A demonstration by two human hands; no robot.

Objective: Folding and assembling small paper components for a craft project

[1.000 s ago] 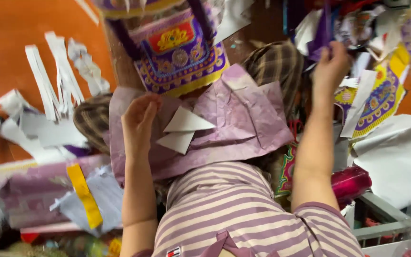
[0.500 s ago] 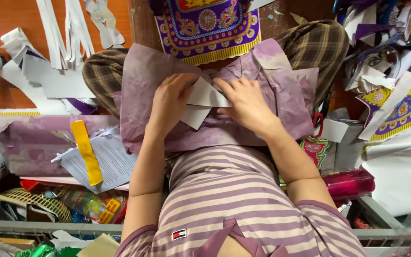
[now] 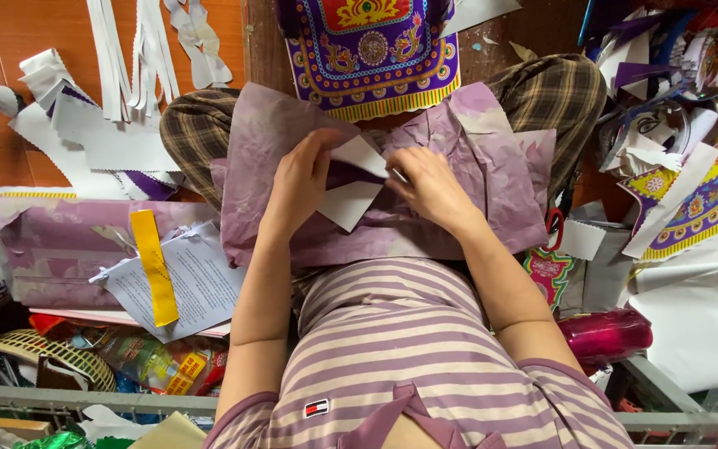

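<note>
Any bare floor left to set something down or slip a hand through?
Bare wooden floor shows only at top left, bordered by the white paper strips. Elsewhere crowded: printed paper pieces at right, the basket and wrappers at lower left. Both hands, left hand and right hand, work white paper pieces on the purple sheet.

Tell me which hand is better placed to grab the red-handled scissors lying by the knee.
Right, probably. The scissors lie just off the purple sheet on the person's right side, beside the right hand. The left hand sits farther off, pinching the white paper pieces.
</note>
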